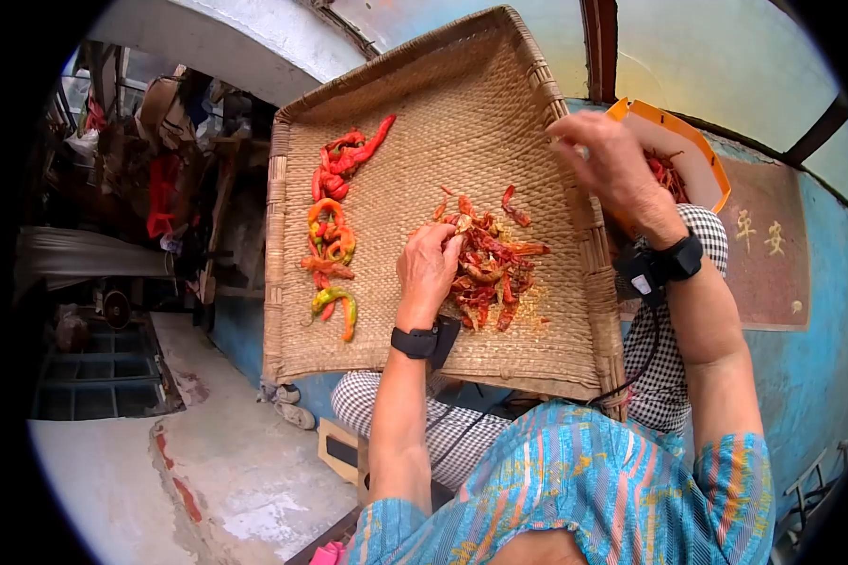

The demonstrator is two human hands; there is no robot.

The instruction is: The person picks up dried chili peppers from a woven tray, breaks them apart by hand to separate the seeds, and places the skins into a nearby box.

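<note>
Peppers [488, 268] lay in the tray [433, 141], left hand [426, 266] pinching one, right hand [620, 162] near the rim [595, 247], fingers [575, 127] loosely parted.

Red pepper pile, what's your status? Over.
Left hand at the pile, covering its edge. Right hand raised by basket's right rim. Other peppers apart, left side.

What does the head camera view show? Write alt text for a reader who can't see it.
A person's left hand reaches into a pile of shriveled red peppers on a woven tray; the right hand is raised near its right edge. Red, orange and green peppers line the left side.
</note>
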